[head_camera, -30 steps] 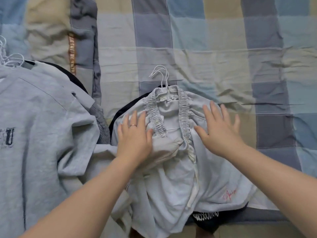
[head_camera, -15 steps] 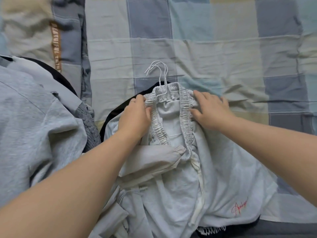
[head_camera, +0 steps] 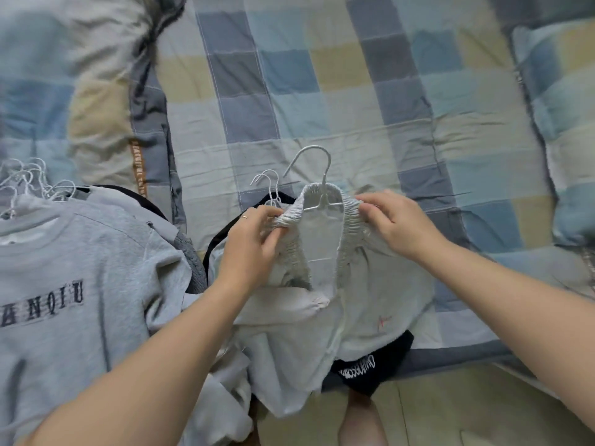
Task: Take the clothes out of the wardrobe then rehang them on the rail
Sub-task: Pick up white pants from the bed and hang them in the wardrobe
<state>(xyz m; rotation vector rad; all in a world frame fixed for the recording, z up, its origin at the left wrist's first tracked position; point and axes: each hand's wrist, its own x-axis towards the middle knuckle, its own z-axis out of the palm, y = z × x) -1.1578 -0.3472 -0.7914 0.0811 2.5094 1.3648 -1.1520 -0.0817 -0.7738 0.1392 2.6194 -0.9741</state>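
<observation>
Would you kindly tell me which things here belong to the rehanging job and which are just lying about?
Job in hand:
- light grey shorts, waistband pinched by the left hand and right hand
- white hanger in the waistband
- grey sweatshirt
- black garment underneath

Lying about:
- checked bedsheet
- pillow
- folded quilt

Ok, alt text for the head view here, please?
The left hand and right hand pinch the waistband of pale grey shorts on a white hanger, over a checked bedspread. A grey sweatshirt lies to the left.
</observation>
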